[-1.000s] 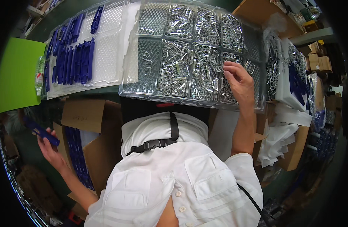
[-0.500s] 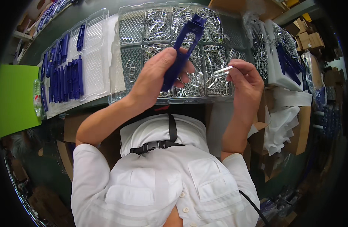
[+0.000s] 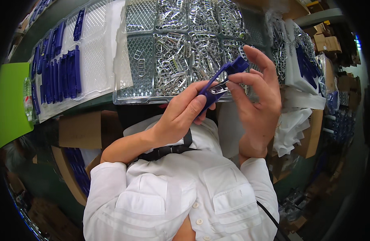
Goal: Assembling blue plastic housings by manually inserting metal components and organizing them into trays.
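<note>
My left hand (image 3: 179, 110) is closed around the lower end of a long dark blue plastic part (image 3: 236, 65), which slants up to the right. The part has a long opening in its middle. In that opening sits a small shiny chrome frame-shaped piece (image 3: 219, 90). My right hand (image 3: 259, 90) pinches the near end of this piece between thumb and index finger, its other fingers raised beside the blue part's tip. Behind both hands lies a clear compartment tray (image 3: 143, 99), with many loose chrome pieces (image 3: 171, 60) heaped in it.
On the left, a second clear tray (image 3: 97, 54) holds several blue parts (image 3: 64, 76), beside a bright green board (image 3: 10, 104) and a clear bottle (image 3: 27, 98). White foam (image 3: 291, 76) with more parts stands at right. Cardboard boxes (image 3: 80, 130) sit below the table edge.
Both hands have come together nearer my body. The blue part has tilted to the right, and the chrome piece in my right hand has moved into its opening.
</note>
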Motion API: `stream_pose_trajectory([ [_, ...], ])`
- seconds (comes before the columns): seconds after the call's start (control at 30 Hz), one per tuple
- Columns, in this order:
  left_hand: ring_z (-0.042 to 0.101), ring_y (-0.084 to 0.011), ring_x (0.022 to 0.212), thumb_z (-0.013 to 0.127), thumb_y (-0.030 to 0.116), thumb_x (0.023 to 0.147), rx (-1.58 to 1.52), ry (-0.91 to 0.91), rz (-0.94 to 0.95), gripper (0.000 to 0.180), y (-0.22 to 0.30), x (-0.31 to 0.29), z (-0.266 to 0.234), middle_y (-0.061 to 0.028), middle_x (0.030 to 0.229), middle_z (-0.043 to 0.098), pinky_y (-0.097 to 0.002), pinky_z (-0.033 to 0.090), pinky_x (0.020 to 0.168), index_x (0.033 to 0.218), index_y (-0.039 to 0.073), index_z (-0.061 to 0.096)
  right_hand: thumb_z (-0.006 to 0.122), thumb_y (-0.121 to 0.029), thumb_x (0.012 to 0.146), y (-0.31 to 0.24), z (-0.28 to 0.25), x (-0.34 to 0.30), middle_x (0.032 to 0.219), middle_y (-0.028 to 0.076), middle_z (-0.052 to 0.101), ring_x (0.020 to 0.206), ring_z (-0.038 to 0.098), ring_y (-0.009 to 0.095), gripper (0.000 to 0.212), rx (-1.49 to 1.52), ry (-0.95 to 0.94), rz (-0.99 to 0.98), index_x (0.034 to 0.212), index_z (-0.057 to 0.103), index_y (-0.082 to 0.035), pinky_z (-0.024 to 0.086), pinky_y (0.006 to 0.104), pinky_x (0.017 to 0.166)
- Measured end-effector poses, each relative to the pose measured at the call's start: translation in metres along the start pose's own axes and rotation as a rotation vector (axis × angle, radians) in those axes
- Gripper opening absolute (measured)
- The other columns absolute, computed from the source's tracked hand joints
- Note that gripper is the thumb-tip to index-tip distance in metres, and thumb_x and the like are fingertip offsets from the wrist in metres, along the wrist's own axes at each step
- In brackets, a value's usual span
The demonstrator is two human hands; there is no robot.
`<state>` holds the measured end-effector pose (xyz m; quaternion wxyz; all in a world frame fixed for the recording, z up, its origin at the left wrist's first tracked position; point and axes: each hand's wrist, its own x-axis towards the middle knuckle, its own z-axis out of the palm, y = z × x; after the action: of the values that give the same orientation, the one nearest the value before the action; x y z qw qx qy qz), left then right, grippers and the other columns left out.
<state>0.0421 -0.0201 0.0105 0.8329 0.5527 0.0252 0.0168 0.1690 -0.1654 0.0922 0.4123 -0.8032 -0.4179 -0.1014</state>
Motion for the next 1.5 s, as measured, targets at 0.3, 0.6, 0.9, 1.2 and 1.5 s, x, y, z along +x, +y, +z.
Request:
stream_pose_trajectory([
  [0.3,0.056,-0.0075,0.077,0.043,0.03,0.113,-0.078,0.019,-0.02,0.046,-0.008,-0.017,-0.01,-0.0077,0.103,0.064,-0.0231,0.048,0.065,0.147,0.0,0.044,0.076,0.004,0.081,-0.013,0.018,0.007,0.129,0.016,0.065,0.109,0.068,0.033,0.011,-0.036,-0.147,-0.048,0.088,0.07,-0.002,0.057,0.0393,0.084],
  [0.6,0.054,-0.0049,0.07,0.056,0.013,0.106,-0.143,0.145,0.067,0.034,-0.022,-0.021,-0.014,-0.002,0.093,0.064,-0.0219,0.044,0.06,0.138,0.001,0.055,0.075,0.005,0.085,-0.02,0.046,-0.003,0.142,0.017,0.059,0.115,0.068,0.028,0.032,-0.032,-0.081,-0.058,0.115,0.064,0.0,0.057,0.0327,0.09],
  [0.9,0.067,-0.0088,0.076,0.058,0.013,0.105,0.037,0.165,0.019,0.021,0.004,-0.016,-0.015,-0.0057,0.087,0.071,-0.026,0.056,0.068,0.118,-0.002,0.065,0.066,0.006,0.095,-0.001,0.039,-0.009,0.108,0.006,0.071,0.094,0.067,0.009,0.023,0.446,-0.329,0.413,0.117,0.068,0.0,0.055,0.0256,0.081],
  [1.2,0.064,-0.0082,0.057,0.062,0.016,0.103,0.252,0.37,0.139,0.019,-0.015,-0.006,-0.022,-0.0038,0.067,0.068,-0.0262,0.048,0.049,0.094,0.001,0.07,0.064,0.006,0.094,0.002,0.06,-0.007,0.095,0.006,0.069,0.087,0.066,0.012,0.013,0.282,-0.357,0.252,0.105,0.066,0.0,0.053,0.0274,0.081],
  [1.5,0.065,-0.0138,0.088,0.06,0.02,0.106,0.047,0.079,-0.009,0.047,0.043,-0.034,-0.042,-0.0109,0.113,0.069,-0.0265,0.054,0.078,0.146,-0.002,0.054,0.063,0.003,0.09,0.021,0.065,0.0,0.133,0.028,0.064,0.119,0.068,0.032,0.041,1.181,-0.172,0.345,0.131,0.062,0.006,0.054,0.0419,0.104],
])
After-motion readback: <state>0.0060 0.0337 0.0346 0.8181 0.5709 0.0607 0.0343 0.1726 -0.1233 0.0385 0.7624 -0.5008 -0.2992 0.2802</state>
